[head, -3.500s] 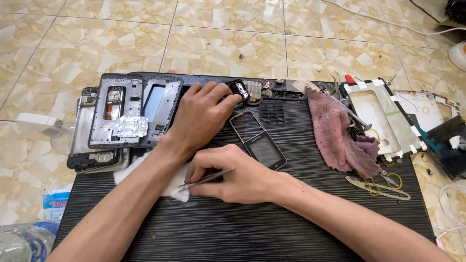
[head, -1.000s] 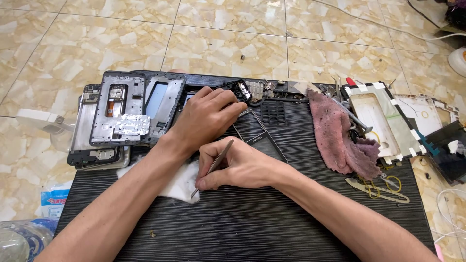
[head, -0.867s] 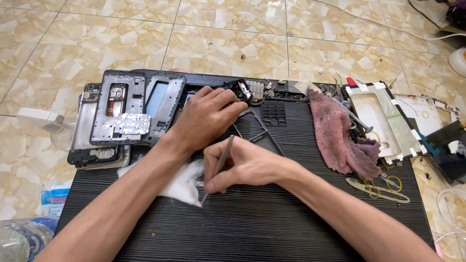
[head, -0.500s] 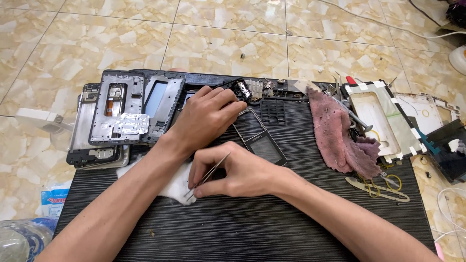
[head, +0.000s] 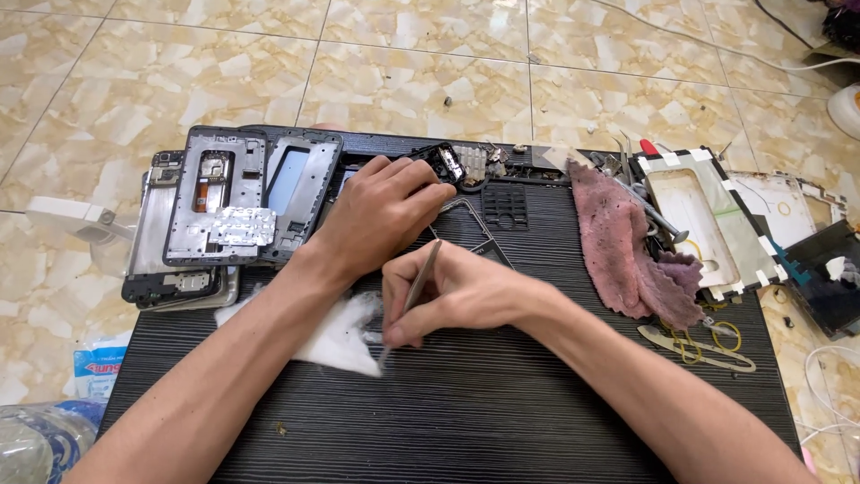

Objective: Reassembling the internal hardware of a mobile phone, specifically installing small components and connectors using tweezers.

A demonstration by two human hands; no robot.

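My right hand (head: 452, 294) grips thin metal tweezers (head: 419, 280), tips pointing down onto a wad of white cotton (head: 339, 330) lying on the black ribbed mat (head: 502, 403). My left hand (head: 381, 211) lies palm down across a dark phone frame (head: 470, 235), fingers reaching a small black part (head: 445, 161) at the mat's far edge. My forearms cross over the cotton.
Stacked grey phone frames and housings (head: 228, 211) sit at the mat's left. A pink cloth (head: 618, 246) lies to the right, beside a white frame with taped corners (head: 703, 224), scissors and rubber bands (head: 703, 345). A plastic bottle (head: 36, 444) lies on the tiled floor.
My right hand has swung the tweezers from lying flat to steeply upright and back down to the cotton. My left hand has stayed on the phone frame.
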